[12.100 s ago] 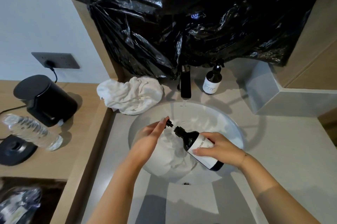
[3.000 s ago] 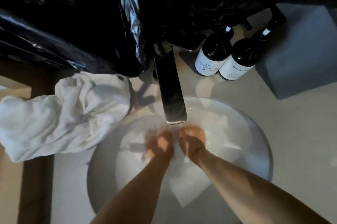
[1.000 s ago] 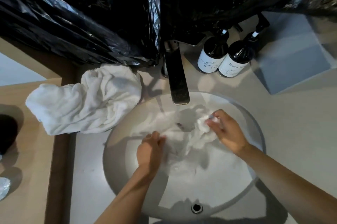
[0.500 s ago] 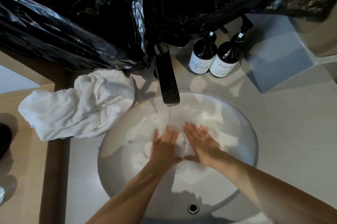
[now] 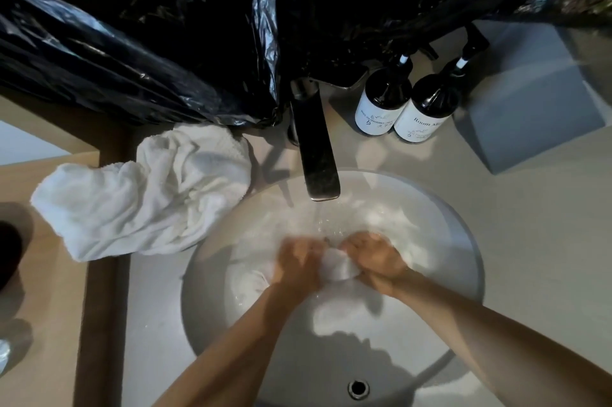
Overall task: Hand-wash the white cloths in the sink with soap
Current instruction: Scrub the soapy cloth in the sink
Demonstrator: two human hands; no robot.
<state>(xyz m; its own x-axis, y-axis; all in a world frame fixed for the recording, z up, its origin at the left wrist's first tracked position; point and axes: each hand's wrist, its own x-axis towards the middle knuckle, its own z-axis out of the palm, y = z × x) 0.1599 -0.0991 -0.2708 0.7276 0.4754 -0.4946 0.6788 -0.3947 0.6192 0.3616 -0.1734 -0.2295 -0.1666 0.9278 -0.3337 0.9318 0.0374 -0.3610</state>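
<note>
Left hand (image 5: 299,262) and right hand (image 5: 376,260) in the sink (image 5: 463,241), fingers curled gripping a bunched wet white cloth (image 5: 337,269), tap (image 5: 318,154) running above, second cloth (image 5: 142,194) on the tabletop (image 5: 546,224)

Wet white cloth (image 5: 339,269) is bunched up in the round white sink (image 5: 463,260), under the running water. Second white cloth (image 5: 142,194) sits crumpled on the worktop (image 5: 546,241), overlapping the sink's left rim.

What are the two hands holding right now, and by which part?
Both the left hand and right hand grip the wet white cloth in the sink, bunching a fold of it between them.
</note>
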